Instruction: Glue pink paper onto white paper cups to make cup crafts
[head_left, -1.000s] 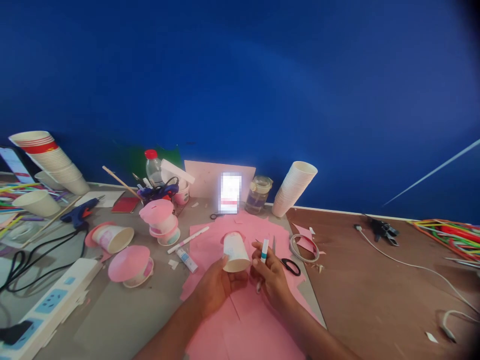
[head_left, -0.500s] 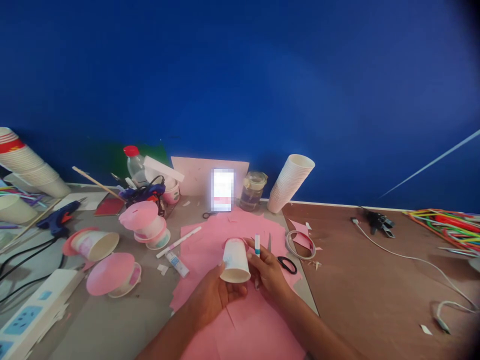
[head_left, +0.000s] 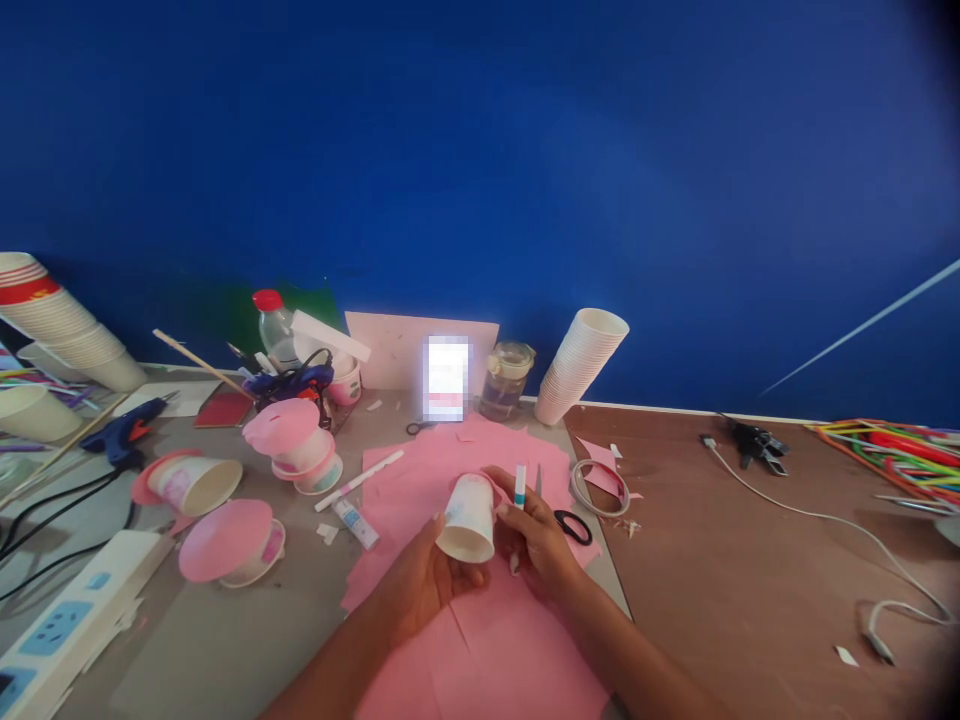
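Observation:
My left hand (head_left: 420,580) grips a white paper cup (head_left: 468,517), tilted with its open mouth toward me, over a sheet of pink paper (head_left: 480,640). My right hand (head_left: 534,540) is closed round a small white stick with a teal band (head_left: 520,485), held upright just right of the cup; its fingers also touch the cup's side. Black-handled scissors (head_left: 574,525) lie just beyond my right hand.
Paper cups with pink paper caps (head_left: 229,525) lie at the left with a white tube (head_left: 355,522) and a pen (head_left: 358,480). A stack of white cups (head_left: 581,365), a jar (head_left: 506,380) and a lit phone (head_left: 445,378) stand at the back. A glue gun (head_left: 124,430), power strip (head_left: 67,625), cables (head_left: 825,530) and coloured straws (head_left: 900,455) lie around.
The view shifted right. The cup in my left hand has tipped a little, and my right hand has moved in against it with the stick.

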